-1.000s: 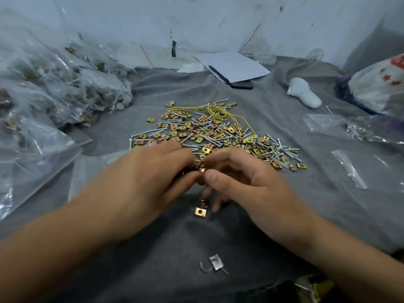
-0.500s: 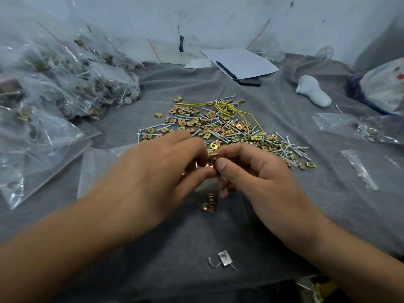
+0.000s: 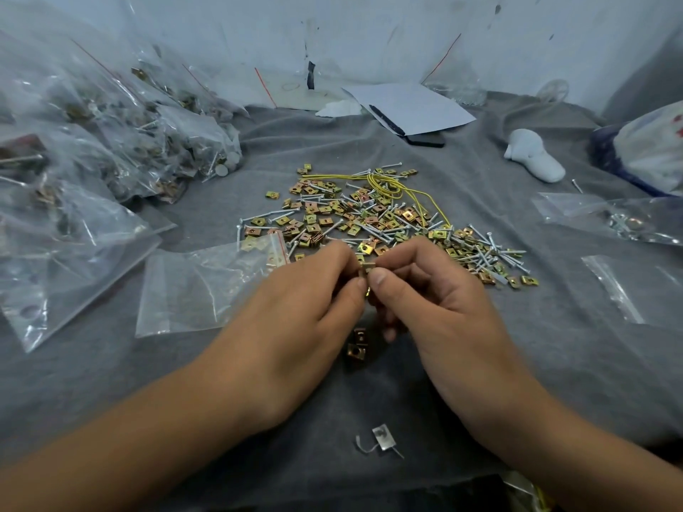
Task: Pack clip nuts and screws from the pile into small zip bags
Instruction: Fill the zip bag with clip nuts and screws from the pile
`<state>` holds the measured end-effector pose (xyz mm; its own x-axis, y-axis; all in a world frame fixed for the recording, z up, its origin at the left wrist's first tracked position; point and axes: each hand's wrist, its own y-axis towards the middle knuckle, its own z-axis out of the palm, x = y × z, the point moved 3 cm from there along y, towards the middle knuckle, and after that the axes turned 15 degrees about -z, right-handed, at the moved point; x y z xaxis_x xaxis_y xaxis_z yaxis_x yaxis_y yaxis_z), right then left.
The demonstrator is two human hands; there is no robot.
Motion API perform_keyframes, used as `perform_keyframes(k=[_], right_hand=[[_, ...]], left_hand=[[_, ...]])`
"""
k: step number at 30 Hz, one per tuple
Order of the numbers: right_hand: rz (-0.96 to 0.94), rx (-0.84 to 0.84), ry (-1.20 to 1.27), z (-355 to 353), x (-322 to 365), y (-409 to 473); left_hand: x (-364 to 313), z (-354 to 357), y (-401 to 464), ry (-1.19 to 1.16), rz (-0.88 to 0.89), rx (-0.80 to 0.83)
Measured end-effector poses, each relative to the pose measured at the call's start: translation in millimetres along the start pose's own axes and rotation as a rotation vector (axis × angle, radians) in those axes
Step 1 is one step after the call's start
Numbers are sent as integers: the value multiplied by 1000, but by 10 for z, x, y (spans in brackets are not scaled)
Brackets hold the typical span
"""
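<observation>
I see brass clip nuts (image 3: 364, 269) pinched between left hand (image 3: 295, 323) and right hand (image 3: 436, 308) grip, near the pile (image 3: 369, 219).

My left hand (image 3: 295, 319) and my right hand (image 3: 436, 304) meet in the middle, both pinching one clip nut (image 3: 366, 269); behind them lies the pile (image 3: 369, 216) on the cloth (image 3: 554, 364); an empty zip bag (image 3: 199, 290) lies left of my hands; filled bags (image 3: 111, 142) are heaped far left; two clip nuts (image 3: 357, 345) lie under my hands.
</observation>
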<state>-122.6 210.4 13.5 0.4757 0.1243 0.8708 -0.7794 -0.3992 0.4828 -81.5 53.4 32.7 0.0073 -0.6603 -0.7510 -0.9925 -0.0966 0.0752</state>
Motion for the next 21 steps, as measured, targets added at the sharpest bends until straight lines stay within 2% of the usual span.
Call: perform_keyframes(k=[6, 21], right_hand=[[98, -29, 213, 12, -49, -1], [106, -41, 268, 4, -80, 30]], left_hand=[[-32, 46, -31, -71, 16, -65], [-66, 26, -38, -93, -23, -26]])
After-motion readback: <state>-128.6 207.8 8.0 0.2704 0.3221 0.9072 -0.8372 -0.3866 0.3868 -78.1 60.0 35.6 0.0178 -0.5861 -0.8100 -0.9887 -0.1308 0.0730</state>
